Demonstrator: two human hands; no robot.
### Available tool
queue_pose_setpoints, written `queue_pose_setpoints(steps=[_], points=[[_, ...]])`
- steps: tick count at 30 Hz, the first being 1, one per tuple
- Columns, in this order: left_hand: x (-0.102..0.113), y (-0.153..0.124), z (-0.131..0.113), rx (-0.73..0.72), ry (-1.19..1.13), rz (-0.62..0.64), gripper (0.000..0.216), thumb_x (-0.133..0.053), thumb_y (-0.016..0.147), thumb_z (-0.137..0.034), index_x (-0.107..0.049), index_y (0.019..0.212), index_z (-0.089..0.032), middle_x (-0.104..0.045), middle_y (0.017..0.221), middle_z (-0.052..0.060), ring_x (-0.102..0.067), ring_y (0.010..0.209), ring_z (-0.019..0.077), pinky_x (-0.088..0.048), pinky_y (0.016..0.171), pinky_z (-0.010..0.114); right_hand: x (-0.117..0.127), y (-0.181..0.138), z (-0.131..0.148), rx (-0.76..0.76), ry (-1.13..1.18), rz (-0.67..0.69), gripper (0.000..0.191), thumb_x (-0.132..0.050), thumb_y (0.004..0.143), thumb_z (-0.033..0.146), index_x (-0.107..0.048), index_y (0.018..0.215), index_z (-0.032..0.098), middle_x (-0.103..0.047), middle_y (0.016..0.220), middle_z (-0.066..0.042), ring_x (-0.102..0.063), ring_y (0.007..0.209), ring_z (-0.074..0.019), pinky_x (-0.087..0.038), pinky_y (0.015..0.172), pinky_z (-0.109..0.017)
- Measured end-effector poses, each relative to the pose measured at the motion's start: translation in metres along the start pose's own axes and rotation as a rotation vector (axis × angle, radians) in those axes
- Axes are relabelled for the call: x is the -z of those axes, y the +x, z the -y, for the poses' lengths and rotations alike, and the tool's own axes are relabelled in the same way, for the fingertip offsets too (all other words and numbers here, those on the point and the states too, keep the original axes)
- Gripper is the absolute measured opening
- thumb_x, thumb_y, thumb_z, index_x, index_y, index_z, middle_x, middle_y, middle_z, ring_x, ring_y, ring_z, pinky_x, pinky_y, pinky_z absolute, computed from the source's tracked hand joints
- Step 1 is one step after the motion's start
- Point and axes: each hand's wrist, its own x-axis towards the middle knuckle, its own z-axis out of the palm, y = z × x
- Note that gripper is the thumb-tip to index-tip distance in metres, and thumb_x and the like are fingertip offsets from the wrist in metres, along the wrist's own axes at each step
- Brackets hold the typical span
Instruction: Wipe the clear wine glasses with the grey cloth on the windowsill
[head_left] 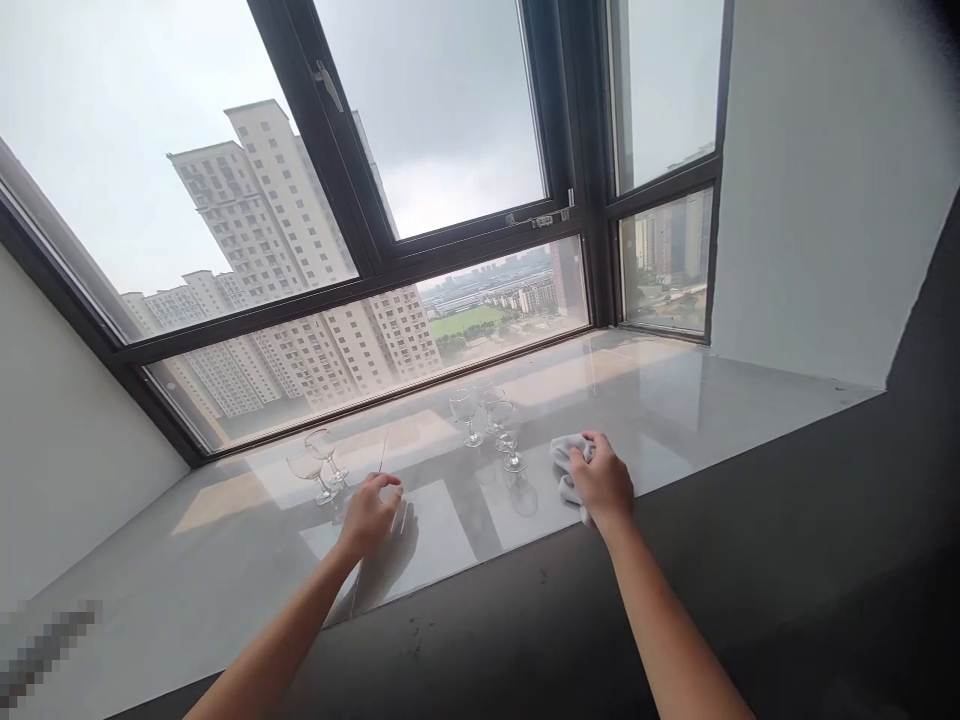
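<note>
My right hand (602, 482) is closed on a crumpled grey-white cloth (571, 455), which rests on the glossy windowsill near its front edge. Just left of the cloth stands a clear stemmed glass (512, 455), and behind it are more stemmed glasses, one of them (470, 415) to the left. My left hand (371, 515) hovers low over the sill with fingers curved and thumb apart; nothing shows in it. Beyond and to the left of that hand, two stemmed glasses stand close together, the nearer one (311, 470) partly overlapping the farther one (330, 455).
The pale, reflective windowsill (442, 500) ends in a front edge above a dark wall face (480, 620). Dark window frames (375, 265) rise along its back, with a handle (328, 85) on one sash. White walls (810, 200) close in both sides. A pixelated patch (45, 650) covers the lower left.
</note>
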Motion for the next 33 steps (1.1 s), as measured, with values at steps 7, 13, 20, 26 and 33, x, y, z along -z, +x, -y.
queue_pose_setpoints(steps=[7, 13, 20, 26, 33], points=[[-0.062, 0.047, -0.093, -0.265, -0.050, 0.182, 0.047, -0.051, 0.090, -0.044, -0.062, 0.128, -0.020, -0.055, 0.137, 0.015, -0.050, 0.128, 0.0296, -0.039, 0.107, 0.043, 0.001, -0.001, 0.000, 0.014, 0.027, -0.007, 0.036, -0.047, 0.089, 0.035, -0.060, 0.121, 0.024, -0.071, 0.101, -0.007, -0.064, 0.089, -0.0230, -0.038, 0.066, -0.027], [-0.103, 0.073, -0.103, -0.173, 0.096, 0.178, 0.055, -0.047, 0.092, -0.042, -0.049, 0.144, -0.027, -0.045, 0.150, 0.015, -0.037, 0.139, 0.0368, -0.024, 0.114, 0.055, 0.001, 0.002, 0.003, -0.004, 0.015, 0.010, 0.037, -0.047, 0.089, 0.035, -0.059, 0.122, 0.025, -0.071, 0.102, -0.007, -0.065, 0.091, -0.0227, -0.040, 0.069, -0.027], [-0.106, 0.090, -0.116, -0.227, 0.108, 0.272, 0.048, -0.040, 0.093, -0.033, -0.055, 0.138, -0.029, -0.045, 0.151, 0.009, -0.036, 0.141, 0.0313, -0.016, 0.117, 0.054, 0.001, 0.001, 0.002, -0.008, -0.016, 0.010, 0.035, -0.047, 0.089, 0.035, -0.060, 0.120, 0.026, -0.071, 0.101, -0.007, -0.065, 0.088, -0.0235, -0.039, 0.067, -0.028], [-0.095, 0.088, -0.095, -0.209, 0.149, 0.248, 0.044, -0.038, 0.093, -0.030, -0.062, 0.130, -0.035, -0.056, 0.143, 0.002, -0.035, 0.140, 0.0315, -0.010, 0.116, 0.057, 0.002, 0.000, 0.002, -0.004, -0.014, 0.001, 0.037, -0.047, 0.088, 0.036, -0.060, 0.121, 0.026, -0.071, 0.102, -0.007, -0.064, 0.089, -0.0232, -0.038, 0.067, -0.027], [-0.047, 0.075, -0.018, -0.033, 0.290, 0.207, 0.045, -0.041, 0.090, -0.032, -0.062, 0.130, -0.034, -0.055, 0.144, 0.001, -0.038, 0.137, 0.0303, -0.020, 0.115, 0.051, 0.002, -0.001, -0.003, 0.009, -0.013, 0.019, 0.038, -0.047, 0.087, 0.038, -0.060, 0.120, 0.024, -0.070, 0.099, -0.008, -0.062, 0.085, -0.0230, -0.035, 0.062, -0.027]])
